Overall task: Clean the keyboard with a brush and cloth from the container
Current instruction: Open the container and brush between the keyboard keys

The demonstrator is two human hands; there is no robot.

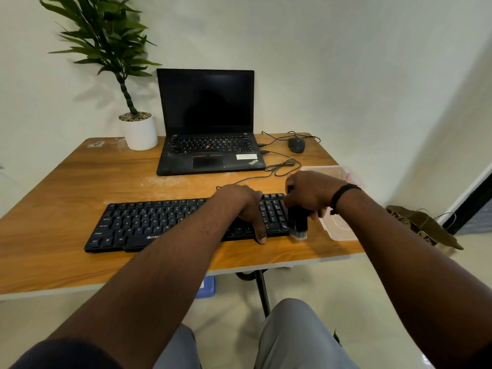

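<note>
1. The right hand grips the brush, fingers curled around its black body, bristles down at the right end of the keyboard.
2. The left hand presses flat on the keys, fingers straight.
3. I think short, light strokes toward the edge work best, beside the container.

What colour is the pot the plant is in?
White. The plant pot shows clearly in the head view, at the table's far left, beside the laptop.
</note>
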